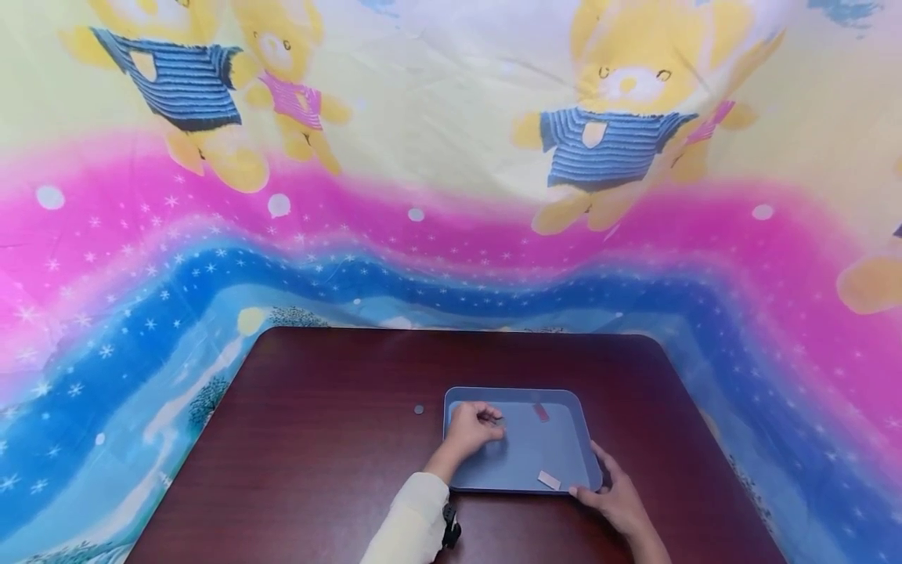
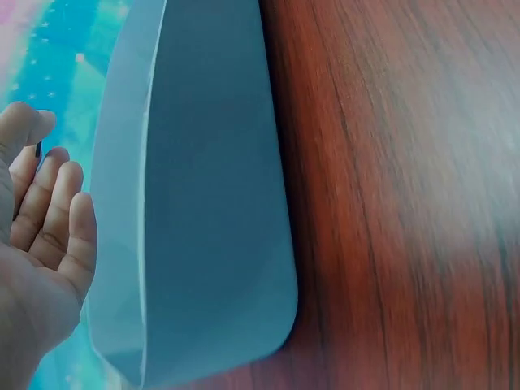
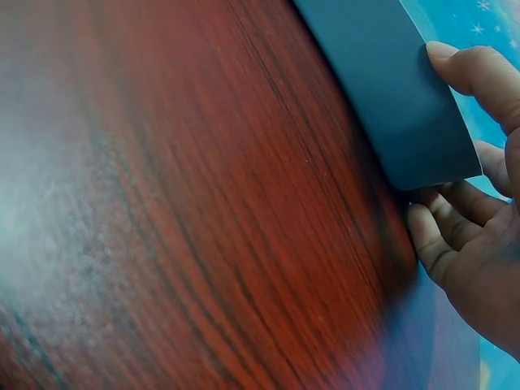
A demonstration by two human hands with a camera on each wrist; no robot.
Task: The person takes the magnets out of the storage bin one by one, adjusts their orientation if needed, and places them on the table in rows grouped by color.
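A blue-grey rectangular tray (image 1: 521,450) stands on the table. Over its left part, my left hand (image 1: 474,429) pinches a small thin dark piece (image 2: 38,149) between thumb and forefinger; only its edge shows, so its kind is unclear. The other fingers of that hand are loosely bent. At the tray's near right corner, my right hand (image 1: 620,497) grips the tray, thumb on the near rim and fingers along the right side. Inside the tray lie a red strip (image 1: 541,412) towards the back and a whitish rectangular piece (image 1: 549,480) by the near wall.
A small round grey disc (image 1: 419,410) lies on the dark wooden table (image 1: 317,439), left of the tray. Behind the table and along its sides hangs a printed cloth (image 1: 451,258) with bears on it.
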